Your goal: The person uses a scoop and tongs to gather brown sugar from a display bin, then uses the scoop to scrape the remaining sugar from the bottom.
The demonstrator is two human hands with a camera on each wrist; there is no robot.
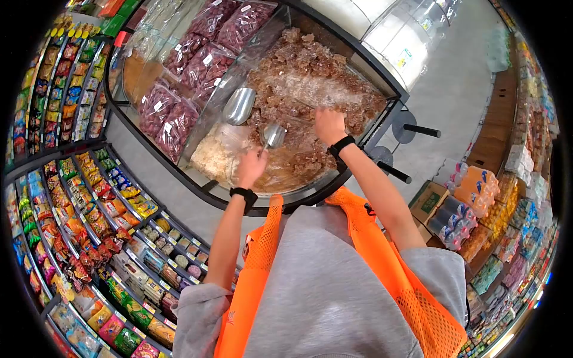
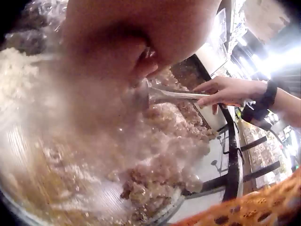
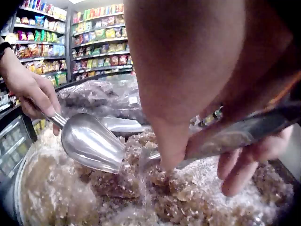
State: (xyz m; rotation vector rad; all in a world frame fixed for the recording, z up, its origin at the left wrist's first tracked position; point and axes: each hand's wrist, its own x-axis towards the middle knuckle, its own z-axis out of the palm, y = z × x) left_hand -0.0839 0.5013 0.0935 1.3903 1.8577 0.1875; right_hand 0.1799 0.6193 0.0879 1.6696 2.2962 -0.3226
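Observation:
My left hand grips the handle of a metal scoop at the front left of the bin. The scoop's bowl points away from me, over brown crystal lumps that look like rock sugar. To the right, my right hand pinches the upper edge of a clear panel between thumb and fingers, just above the lumps. In the left wrist view the left hand is close and blurred, hiding most of the scoop. A second metal scoop lies farther back, against the left divider.
Bags of dark red dried fruit fill the neighbouring compartment. Pale pieces lie at the bin's front left. A black rim borders the bin in front of me. Snack shelves stand left; bottle packs stand right.

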